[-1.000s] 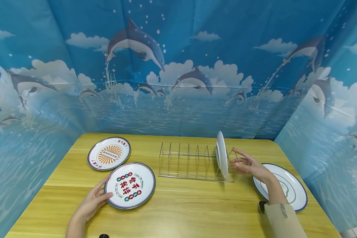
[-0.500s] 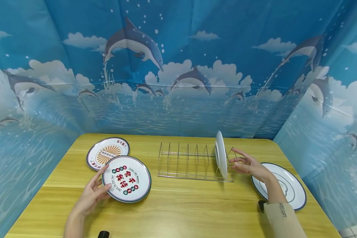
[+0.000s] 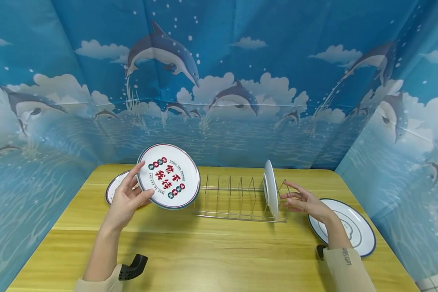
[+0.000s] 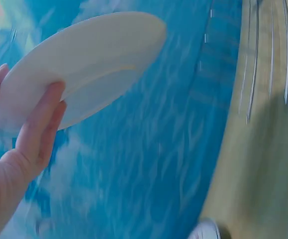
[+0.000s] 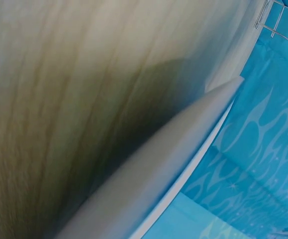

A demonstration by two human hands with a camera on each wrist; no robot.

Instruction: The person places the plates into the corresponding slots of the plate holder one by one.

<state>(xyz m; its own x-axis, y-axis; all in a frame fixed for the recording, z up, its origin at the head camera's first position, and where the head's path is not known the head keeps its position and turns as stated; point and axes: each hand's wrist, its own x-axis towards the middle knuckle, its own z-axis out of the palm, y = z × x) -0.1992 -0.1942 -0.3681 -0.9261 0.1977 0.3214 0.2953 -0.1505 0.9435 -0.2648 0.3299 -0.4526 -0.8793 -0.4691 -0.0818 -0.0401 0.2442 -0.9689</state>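
Observation:
My left hand [image 3: 127,198] holds a white plate [image 3: 168,176] with red characters and a coloured rim by its left edge, thumb on the face. The plate is raised and tilted, its printed side towards me; its plain underside shows in the left wrist view, with the fingers [image 4: 37,119] behind it. A wire dish rack [image 3: 241,219] stands right of this plate. Another white plate [image 3: 272,190] stands upright in its right-hand part. At the rack's right end my right hand [image 3: 306,205] holds the end wires between lightly bent fingers and thumb. The right wrist view hides those fingers.
A round plate [image 3: 113,187] lies at the back left, mostly hidden behind the raised plate. On the right, a white plate with dark rings [image 3: 363,231] lies flat under my right forearm. A dolphin-print curtain [image 3: 219,134] hangs along the wooden table's [image 3: 219,259] back edge.
My left hand has lifted the plate off the table, up and slightly right, tilting it towards me. It now covers much of the back-left plate. The right hand stays at the rack.

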